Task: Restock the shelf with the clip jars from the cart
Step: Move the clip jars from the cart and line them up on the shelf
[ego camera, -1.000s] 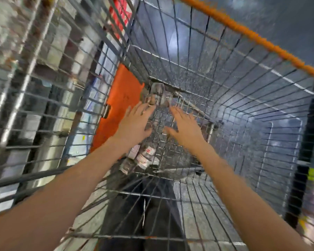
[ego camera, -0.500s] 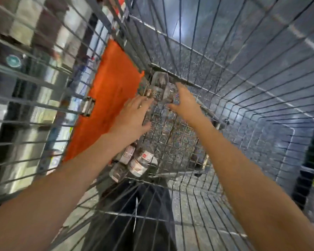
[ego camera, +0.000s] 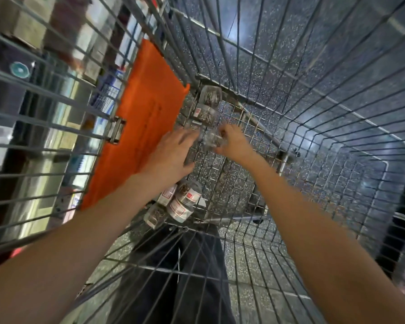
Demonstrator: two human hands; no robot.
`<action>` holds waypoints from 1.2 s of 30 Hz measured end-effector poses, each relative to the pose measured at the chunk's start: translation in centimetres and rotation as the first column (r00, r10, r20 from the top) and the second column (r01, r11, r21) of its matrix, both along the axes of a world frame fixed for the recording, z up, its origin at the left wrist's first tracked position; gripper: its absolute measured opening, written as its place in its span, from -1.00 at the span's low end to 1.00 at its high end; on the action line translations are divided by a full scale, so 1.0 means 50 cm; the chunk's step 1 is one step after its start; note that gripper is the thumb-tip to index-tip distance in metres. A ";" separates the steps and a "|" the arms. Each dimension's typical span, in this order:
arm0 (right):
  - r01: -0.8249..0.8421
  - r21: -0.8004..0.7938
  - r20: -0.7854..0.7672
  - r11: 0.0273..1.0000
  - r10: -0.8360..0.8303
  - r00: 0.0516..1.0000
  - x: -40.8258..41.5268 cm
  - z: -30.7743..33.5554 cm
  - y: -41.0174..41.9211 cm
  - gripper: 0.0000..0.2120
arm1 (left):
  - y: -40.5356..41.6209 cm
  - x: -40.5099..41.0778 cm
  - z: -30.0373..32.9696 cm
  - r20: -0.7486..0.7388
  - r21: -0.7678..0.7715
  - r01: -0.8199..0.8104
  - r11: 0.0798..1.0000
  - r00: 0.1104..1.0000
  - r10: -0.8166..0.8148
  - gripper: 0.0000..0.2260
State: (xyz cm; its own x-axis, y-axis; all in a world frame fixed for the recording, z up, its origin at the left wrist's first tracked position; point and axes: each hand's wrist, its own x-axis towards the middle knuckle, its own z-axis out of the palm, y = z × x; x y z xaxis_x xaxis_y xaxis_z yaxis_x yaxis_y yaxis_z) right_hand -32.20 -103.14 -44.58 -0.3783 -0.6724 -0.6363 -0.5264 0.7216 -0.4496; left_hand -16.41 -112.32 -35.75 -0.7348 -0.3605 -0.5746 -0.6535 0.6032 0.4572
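Both hands reached deeper into cart (ego camera: 290,94). Right hand (ego camera: 234,142) grasps clear clip jar (ego camera: 212,139); left hand (ego camera: 173,155), fingers relaxed, flanks jar's left side.

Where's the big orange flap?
In the head view, the flat orange plastic flap lies against the wire cart's left side, just left of the left hand.

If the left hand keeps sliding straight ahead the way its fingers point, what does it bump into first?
Probably the clear jar just past the left hand's fingertips, the one the right hand is touching. Blur hides the exact gap.
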 end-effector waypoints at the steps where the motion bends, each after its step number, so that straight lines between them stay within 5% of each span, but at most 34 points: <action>1: -0.011 0.012 0.023 1.000 0.010 1.000 0.008 0.004 0.011 -0.38 | 0.003 0.003 -0.001 0.002 0.007 0.011 1.000 1.000 -0.012 -0.31; 11: -0.031 -0.018 0.216 0.999 0.034 0.976 0.062 0.101 0.066 -0.26 | 0.036 0.047 -0.039 0.035 0.032 0.167 0.985 0.985 -0.168 -0.16; 22: 0.088 -0.056 0.395 0.995 -0.059 0.917 0.118 0.161 0.029 -0.16 | 0.046 0.047 -0.027 -0.017 0.061 0.012 0.998 1.000 -0.011 -0.35; 30: -0.169 -0.035 0.214 0.985 0.173 0.961 0.072 0.114 0.017 -0.29 | 0.033 0.040 -0.026 0.157 0.089 -0.195 0.977 0.971 0.179 -0.36; 36: -0.100 -0.081 0.055 0.992 0.105 0.993 0.051 0.051 -0.026 -0.37 | 0.039 0.054 -0.036 0.183 0.102 -0.147 0.984 0.975 0.126 -0.19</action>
State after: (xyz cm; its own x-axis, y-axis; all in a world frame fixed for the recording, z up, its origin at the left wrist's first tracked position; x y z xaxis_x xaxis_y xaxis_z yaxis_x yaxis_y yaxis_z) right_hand -29.64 -104.43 -42.01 -0.2681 -0.7542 -0.5994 -0.5666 0.6267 -0.5350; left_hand -13.73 -110.36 -37.57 -0.5672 -0.3749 -0.7333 -0.8022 0.4530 0.3889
